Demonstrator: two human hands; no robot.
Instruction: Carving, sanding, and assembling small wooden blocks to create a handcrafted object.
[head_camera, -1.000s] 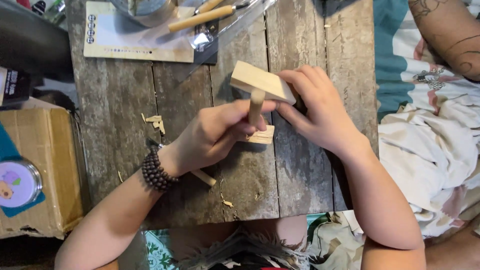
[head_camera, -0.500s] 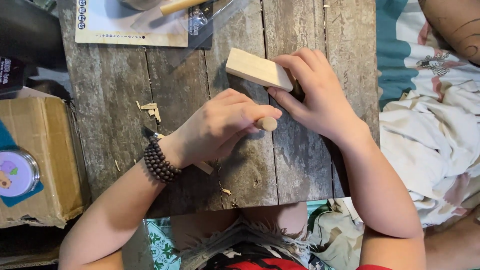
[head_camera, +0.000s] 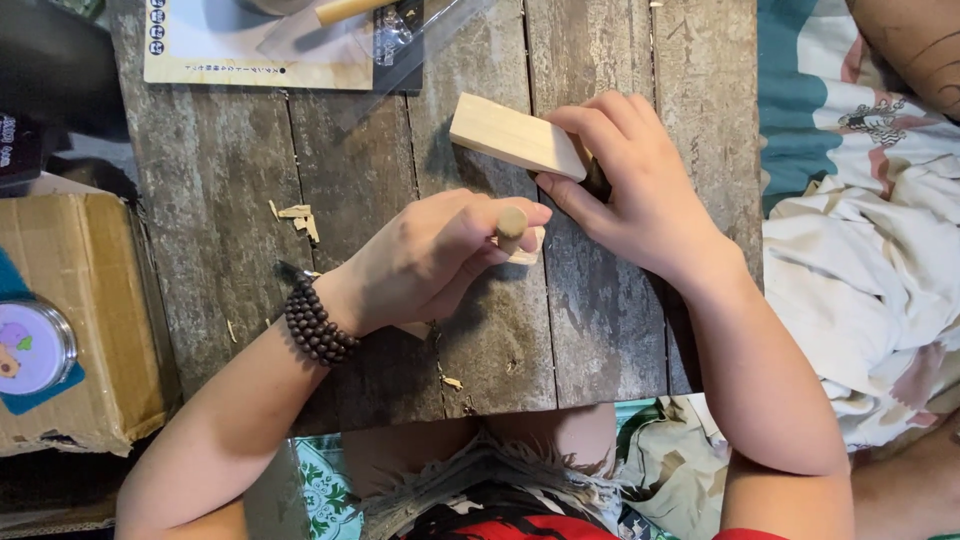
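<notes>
Only 1 view is given, from a camera worn on the person's head. It looks almost straight down onto a weathered plank table (head_camera: 600, 330), close enough that the tabletop fills most of the width. The person's lap lies at the near, bottom edge and both forearms rise from there into the middle of the picture, where the left hand (head_camera: 430, 260) and the right hand (head_camera: 640, 190) meet. The far edge of the table is cut off at the top. On the left the view takes in a cardboard box (head_camera: 80, 320); on the right, patterned cloth (head_camera: 860, 250). With 1 camera, no second view overlaps it.
</notes>
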